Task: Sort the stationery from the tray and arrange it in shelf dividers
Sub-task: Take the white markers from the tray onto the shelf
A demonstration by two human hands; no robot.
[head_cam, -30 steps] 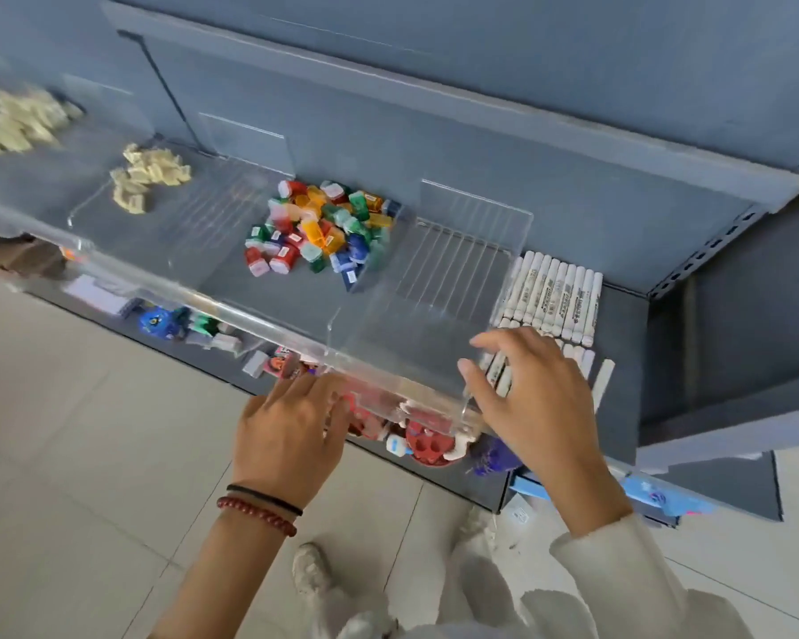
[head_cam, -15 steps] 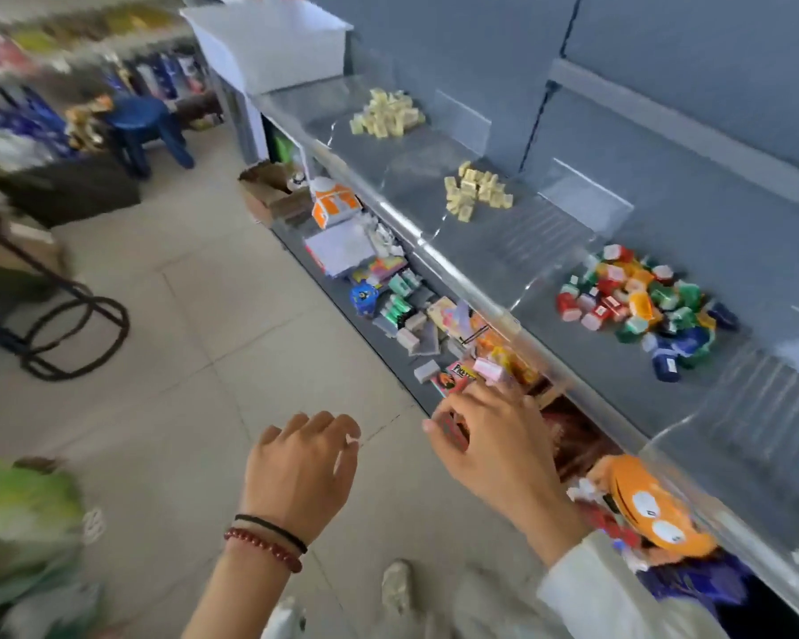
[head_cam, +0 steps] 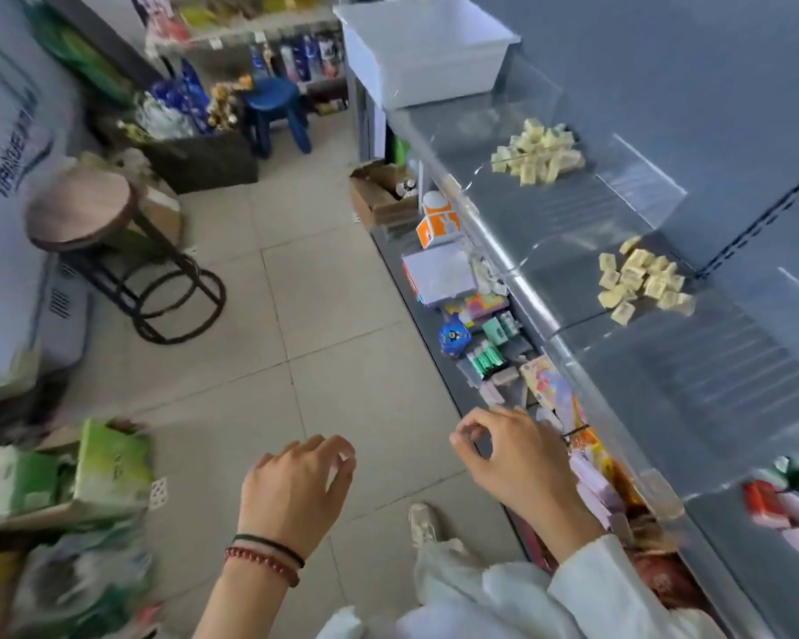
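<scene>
Hands first: the left hand (head_cam: pixel 296 491) is hanging over the floor tiles at about 6 o'clock, its grip loose, fingers softly curled with nothing in them. Two bracelets (head_cam: pixel 268 558), one black and one of red beads, are sitting on that wrist. The right hand (head_cam: pixel 513 458), coming out of a white sleeve (head_cam: pixel 619 588), is hovering just beside the front edge of the shelf (head_cam: pixel 665 389) at about 5 o'clock. Its thumb and forefinger are curling into a ring, tips touching; the blur is too heavy to tell whether that grip is pinching anything.

The stationery is lying on the grey shelf, which is running from 12 o'clock down to 4 o'clock, parted by clear dividers (head_cam: pixel 642 177). One heap of pale yellow pieces (head_cam: pixel 540 156) is sitting in the far bay at 1 o'clock, a second yellow heap (head_cam: pixel 642 283) in the next bay at 2 o'clock, and coloured pieces (head_cam: pixel 794 505) are showing at the frame edge near 4 o'clock. The bay between those and the second yellow heap is showing bare shelf. A white tray (head_cam: pixel 430 43) is standing at the far end of the shelf at 12 o'clock.

Below, a lower shelf (head_cam: pixel 434 334) is carrying mixed packets. A blue stool (head_cam: pixel 273 99) is standing at 11 o'clock, a round stool (head_cam: pixel 81 209) at 9 o'clock.
</scene>
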